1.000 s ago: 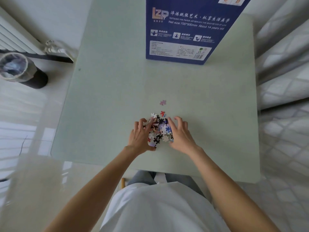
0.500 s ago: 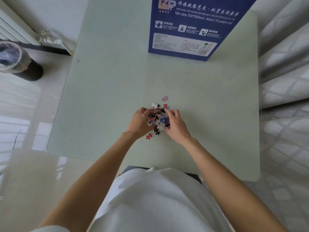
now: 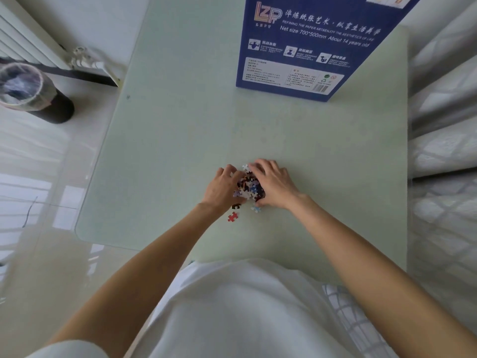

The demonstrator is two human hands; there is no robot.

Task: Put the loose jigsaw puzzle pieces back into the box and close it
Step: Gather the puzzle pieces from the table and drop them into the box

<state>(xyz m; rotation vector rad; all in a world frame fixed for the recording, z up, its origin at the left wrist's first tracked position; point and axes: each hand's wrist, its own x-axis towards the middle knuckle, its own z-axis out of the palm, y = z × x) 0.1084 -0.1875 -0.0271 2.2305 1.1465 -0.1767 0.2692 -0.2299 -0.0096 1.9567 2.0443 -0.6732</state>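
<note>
A small heap of loose jigsaw pieces (image 3: 249, 186) in black, white, red and blue lies on the pale green table (image 3: 180, 140). My left hand (image 3: 224, 188) cups the heap from the left and my right hand (image 3: 273, 182) cups it from the right, fingers curled round the pieces. A red piece (image 3: 232, 217), a black piece (image 3: 235, 206) and a pale blue piece (image 3: 256, 209) lie loose just in front of my hands. The blue puzzle box (image 3: 309, 45) stands at the far side of the table, its printed side towards me; its opening is out of view.
A lined waste bin (image 3: 28, 91) stands on the floor to the left, next to a white radiator (image 3: 31, 45). White bedding (image 3: 444, 125) runs along the table's right edge. The table's near edge is close to my body.
My hands have closed tighter round the heap and drawn in the stray pink piece from beyond it. A few pieces have slipped out on the near side.
</note>
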